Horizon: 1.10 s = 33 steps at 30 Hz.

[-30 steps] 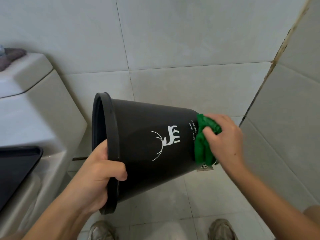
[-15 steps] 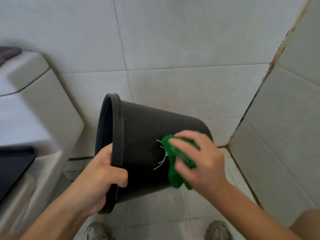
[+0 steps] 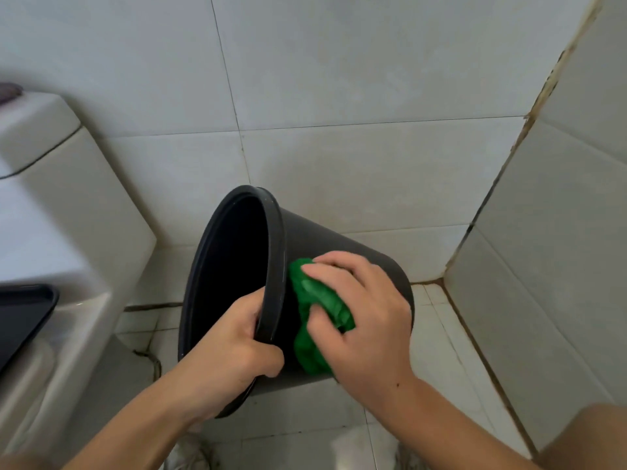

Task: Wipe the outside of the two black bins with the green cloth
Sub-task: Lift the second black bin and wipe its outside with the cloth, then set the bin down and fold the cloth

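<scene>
One black bin (image 3: 325, 242) is held in the air, tipped on its side with its dark mouth facing left and toward me. My left hand (image 3: 234, 347) grips the near part of its rim, fingers curled over the edge. My right hand (image 3: 359, 317) presses a bunched green cloth (image 3: 317, 310) against the bin's outer wall, right beside the rim. The white deer print on the wall is hidden under the cloth and hand. A second black bin is not in view.
A white toilet cistern (image 3: 51, 205) fills the left side, with a black seat lid (image 3: 20, 313) at its lower edge. Tiled walls meet in a corner (image 3: 448, 266) at the right. Pale floor tiles (image 3: 454, 368) lie below, and my shoes show at the bottom edge.
My right hand has slid the green cloth along the bin's wall from the base end to the rim. The bin has tipped so its mouth faces me more, and it sits lower in view.
</scene>
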{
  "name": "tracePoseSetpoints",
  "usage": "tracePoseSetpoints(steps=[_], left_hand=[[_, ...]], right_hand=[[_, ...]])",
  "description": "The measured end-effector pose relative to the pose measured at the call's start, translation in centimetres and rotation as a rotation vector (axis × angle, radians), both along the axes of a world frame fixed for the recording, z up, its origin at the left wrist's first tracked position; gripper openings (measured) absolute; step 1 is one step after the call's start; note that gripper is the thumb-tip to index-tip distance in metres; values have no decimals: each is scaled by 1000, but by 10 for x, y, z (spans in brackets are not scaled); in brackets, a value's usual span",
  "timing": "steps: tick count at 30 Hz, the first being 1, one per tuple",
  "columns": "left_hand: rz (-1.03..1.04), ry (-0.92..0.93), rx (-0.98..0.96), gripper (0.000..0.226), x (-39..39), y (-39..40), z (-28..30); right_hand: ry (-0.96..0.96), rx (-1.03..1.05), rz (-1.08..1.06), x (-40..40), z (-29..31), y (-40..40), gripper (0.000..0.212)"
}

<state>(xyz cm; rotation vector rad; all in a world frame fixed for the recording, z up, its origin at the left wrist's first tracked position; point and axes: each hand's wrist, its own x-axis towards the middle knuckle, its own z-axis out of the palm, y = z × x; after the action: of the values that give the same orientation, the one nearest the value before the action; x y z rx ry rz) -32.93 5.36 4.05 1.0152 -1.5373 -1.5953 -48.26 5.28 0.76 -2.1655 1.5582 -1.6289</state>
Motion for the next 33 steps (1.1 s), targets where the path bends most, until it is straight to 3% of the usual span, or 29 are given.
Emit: tracePoseSetpoints(steps=[5, 9, 13, 16, 19, 24, 33], left_hand=[[-36, -16, -51, 35, -5, -5, -5], [88, -122, -122, 35, -4, -11, -2], [118, -282, -272, 39, -11, -19, 0], [111, -347, -353, 41, -20, -31, -6], [98, -413, -390, 41, -30, -46, -16], [-31, -624, -480, 32, -58, -75, -44], [-388, -1131, -706, 42, -106, -113, -144]], right_hand=[[174, -191, 63, -18, -12, -6, 31], [274, 36, -135, -49, -19, -24, 35], [30, 507, -334, -88, -20, -42, 32], [-114, 488, -376, -103, -15, -43, 32], [-97, 476, -394, -109, -16, -44, 32], [-26, 576, -455, -126, -25, -45, 29], [14, 693, -508, -158, -46, -36, 30]])
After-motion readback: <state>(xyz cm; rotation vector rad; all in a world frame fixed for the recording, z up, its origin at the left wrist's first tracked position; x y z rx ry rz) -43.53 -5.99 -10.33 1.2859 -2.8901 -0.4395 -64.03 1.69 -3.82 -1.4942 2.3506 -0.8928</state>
